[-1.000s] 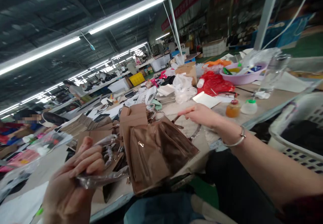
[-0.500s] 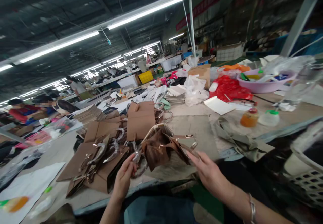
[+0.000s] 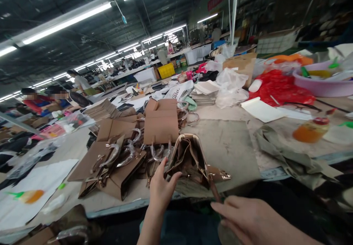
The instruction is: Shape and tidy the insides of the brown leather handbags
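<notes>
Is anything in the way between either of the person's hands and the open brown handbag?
Nothing visible. The left hand, thumb and fingers spread, is right at the left side of the open brown handbag, and the right hand holds its strap. The other brown handbags lie farther left, not in between.

The brown bag, front-on a second ago, now gapes at lower centre. The left hand, curled earlier, spreads at its edge. The right hand sits lower, at lower right.
</notes>
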Action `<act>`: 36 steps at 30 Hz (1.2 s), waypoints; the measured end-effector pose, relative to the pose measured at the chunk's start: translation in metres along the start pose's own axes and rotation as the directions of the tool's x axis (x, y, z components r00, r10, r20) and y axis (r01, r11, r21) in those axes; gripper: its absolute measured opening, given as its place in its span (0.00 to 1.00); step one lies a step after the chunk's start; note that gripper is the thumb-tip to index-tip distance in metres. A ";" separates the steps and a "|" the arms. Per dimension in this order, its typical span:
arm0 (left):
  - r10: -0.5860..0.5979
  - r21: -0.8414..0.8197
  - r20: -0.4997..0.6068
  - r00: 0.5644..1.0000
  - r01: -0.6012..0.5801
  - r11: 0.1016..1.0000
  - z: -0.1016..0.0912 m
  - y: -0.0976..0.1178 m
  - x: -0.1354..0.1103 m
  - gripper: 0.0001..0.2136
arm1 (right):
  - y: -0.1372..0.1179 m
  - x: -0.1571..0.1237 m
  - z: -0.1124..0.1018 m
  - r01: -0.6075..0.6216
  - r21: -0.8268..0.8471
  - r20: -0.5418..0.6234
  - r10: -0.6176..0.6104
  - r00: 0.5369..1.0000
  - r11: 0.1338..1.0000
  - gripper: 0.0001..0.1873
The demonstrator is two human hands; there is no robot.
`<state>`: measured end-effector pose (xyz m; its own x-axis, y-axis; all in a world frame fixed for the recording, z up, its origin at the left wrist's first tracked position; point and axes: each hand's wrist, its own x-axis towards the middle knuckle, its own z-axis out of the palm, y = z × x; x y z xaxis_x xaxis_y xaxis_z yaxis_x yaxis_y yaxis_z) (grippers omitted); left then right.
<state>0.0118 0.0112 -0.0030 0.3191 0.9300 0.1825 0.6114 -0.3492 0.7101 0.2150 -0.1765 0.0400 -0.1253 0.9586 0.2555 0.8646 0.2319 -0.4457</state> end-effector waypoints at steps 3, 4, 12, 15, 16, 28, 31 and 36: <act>-0.027 0.032 0.016 0.999 0.027 0.999 0.004 0.004 0.006 0.26 | 0.005 0.049 -0.031 0.113 -0.014 -0.044 -0.114 0.993 0.993 0.14; -0.035 0.035 0.025 0.999 0.034 0.999 0.004 0.004 0.007 0.25 | 0.009 0.068 -0.037 0.172 -0.021 -0.030 -0.172 0.985 0.985 0.14; 0.007 0.003 0.033 0.999 -0.007 1.000 0.002 0.004 0.009 0.19 | 0.052 0.178 -0.018 0.533 -0.143 0.265 -0.487 0.832 0.834 0.14; -0.001 0.020 0.016 1.000 0.000 1.000 0.003 0.002 0.011 0.20 | 0.051 0.189 -0.009 0.508 -0.183 0.343 -0.430 0.835 0.842 0.11; -0.010 0.029 0.006 1.000 0.009 1.000 0.004 0.002 0.012 0.20 | 0.049 0.191 -0.007 0.493 -0.199 0.360 -0.405 0.840 0.847 0.09; -0.019 -0.069 -0.067 0.998 0.014 0.998 0.007 -0.002 0.019 0.19 | 0.056 0.195 -0.005 0.363 -0.267 0.346 -0.263 0.901 0.893 0.09; -0.002 -0.067 -0.088 0.996 -0.004 0.998 0.009 -0.003 0.019 0.18 | 0.062 0.197 -0.010 0.302 -0.283 0.331 -0.203 0.921 0.910 0.10; -0.013 -0.044 -0.095 0.995 0.009 0.999 0.011 0.000 0.021 0.18 | 0.067 0.198 -0.011 0.343 -0.299 0.307 -0.250 0.918 0.890 0.11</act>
<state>0.0261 0.0294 -0.0069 0.2410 0.9411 0.2370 0.5819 -0.3356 0.7408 0.2539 0.0270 0.0701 -0.4812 0.8727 0.0825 0.8724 0.4860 -0.0524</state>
